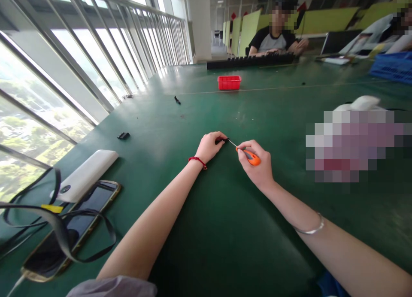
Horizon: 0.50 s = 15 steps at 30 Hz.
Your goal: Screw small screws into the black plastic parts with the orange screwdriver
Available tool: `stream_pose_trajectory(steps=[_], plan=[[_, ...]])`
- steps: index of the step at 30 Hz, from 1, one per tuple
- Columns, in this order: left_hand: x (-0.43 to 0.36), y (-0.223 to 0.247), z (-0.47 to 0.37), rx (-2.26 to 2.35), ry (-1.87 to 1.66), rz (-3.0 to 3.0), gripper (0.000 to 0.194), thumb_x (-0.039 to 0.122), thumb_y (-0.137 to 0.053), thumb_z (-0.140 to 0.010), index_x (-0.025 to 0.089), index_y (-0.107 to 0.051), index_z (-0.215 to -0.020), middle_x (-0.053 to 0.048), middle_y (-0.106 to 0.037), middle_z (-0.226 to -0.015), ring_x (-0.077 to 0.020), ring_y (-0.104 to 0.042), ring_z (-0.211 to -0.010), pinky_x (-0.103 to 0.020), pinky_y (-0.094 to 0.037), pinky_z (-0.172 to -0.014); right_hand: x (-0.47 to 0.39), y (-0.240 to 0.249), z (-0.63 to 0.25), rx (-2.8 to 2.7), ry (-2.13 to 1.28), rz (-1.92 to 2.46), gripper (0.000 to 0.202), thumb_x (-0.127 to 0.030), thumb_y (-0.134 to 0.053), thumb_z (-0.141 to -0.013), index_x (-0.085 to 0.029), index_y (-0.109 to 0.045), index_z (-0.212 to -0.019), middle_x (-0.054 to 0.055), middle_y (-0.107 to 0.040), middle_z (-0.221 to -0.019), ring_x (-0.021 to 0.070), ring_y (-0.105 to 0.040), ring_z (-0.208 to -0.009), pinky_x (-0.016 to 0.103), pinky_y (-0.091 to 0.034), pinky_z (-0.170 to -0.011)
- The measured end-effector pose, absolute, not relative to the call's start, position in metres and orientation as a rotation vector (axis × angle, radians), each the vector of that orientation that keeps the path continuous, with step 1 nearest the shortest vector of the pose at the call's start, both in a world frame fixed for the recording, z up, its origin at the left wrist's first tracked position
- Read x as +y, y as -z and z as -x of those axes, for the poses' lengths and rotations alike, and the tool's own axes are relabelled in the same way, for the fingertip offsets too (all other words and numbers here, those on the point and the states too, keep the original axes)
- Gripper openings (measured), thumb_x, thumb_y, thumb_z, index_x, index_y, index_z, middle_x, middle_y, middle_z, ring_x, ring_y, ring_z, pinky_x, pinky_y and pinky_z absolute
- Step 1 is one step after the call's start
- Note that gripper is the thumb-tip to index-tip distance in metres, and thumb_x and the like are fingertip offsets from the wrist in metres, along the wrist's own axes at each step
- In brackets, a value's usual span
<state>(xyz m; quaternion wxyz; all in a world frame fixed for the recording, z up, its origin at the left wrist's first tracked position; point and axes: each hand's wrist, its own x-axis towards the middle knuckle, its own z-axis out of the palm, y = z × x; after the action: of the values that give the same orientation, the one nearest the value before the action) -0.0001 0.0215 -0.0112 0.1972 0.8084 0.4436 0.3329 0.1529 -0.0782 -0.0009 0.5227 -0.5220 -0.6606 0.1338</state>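
Note:
In the head view, my left hand [210, 146] pinches a small black part [221, 139] just above the green tabletop; its exact kind is too small to make out, and fingers cover some of it. My right hand [258, 165] is closed around the orange and grey handle of a screwdriver [252, 157]. The thin metal shaft points left, and its tip meets or nearly meets the right end of the black part. A red cord bracelet circles my left wrist, and a silver bangle sits on my right forearm.
A red basket [229, 83] stands ahead, before a long black strip [251, 61]. Small black pieces [123, 135] lie left. A white power bank [85, 177], phone [71, 232] and looped strap are near left. A blue crate [392, 67] is far right. A person sits opposite.

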Motion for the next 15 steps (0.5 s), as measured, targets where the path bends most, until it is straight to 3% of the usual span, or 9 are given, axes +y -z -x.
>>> stream_pose_trajectory(steps=[15], plan=[[0.0207, 0.0104, 0.0028, 1.269, -0.906, -2.224, 0.019, 0.011, -0.058, -0.078, 0.019, -0.070, -0.090, -0.002, -0.072, -0.093, -0.0174, -0.065, -0.087, -0.031, -0.052, -0.084, -0.0844, 0.0025, -0.1559, -1.527, -0.436, 1.292, 0.011, -0.028, -0.055, -0.081, -0.021, -0.058, -0.088, 0.000, -0.062, -0.069, 0.0128, -0.055, -0.057, 0.025, -0.043, -0.054]])
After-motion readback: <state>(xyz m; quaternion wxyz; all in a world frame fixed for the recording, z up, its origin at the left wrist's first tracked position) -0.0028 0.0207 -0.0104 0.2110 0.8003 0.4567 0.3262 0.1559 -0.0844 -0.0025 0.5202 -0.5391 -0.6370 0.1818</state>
